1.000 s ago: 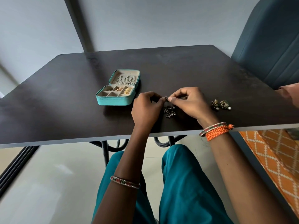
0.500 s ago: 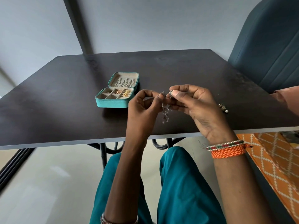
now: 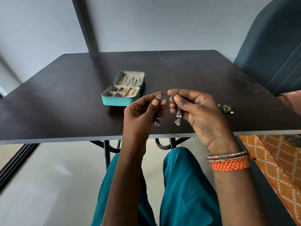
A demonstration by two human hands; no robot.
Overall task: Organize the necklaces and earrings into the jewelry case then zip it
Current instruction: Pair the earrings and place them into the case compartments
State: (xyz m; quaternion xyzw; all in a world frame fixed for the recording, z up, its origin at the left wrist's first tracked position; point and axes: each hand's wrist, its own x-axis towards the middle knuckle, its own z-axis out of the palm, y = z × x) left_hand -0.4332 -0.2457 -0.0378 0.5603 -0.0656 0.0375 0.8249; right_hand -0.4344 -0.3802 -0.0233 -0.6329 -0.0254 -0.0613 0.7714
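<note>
The open jewelry case [image 3: 120, 97] lay left on the table [image 3: 65, 95]. Our left hand [image 3: 143, 111] and right hand [image 3: 195, 110] each pinched 1 silver earring [image 3: 158, 110], [image 3: 177, 115]; we judged loose pinches risked drops. Another earring [image 3: 226, 108] waited rightward.

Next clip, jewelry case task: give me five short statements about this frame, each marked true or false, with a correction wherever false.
1. The jewelry case is zipped shut. False: it lies open on the table.
2. Each hand pinches one silver earring. True: left hand holds one silver earring, right hand the other silver earring.
3. Both earrings lie on the table. False: they dangle above it.
4. Another earring pair lies on the table right of the hands. True.
5. The case's compartments all sit empty. False: some hold gold pieces.
</note>
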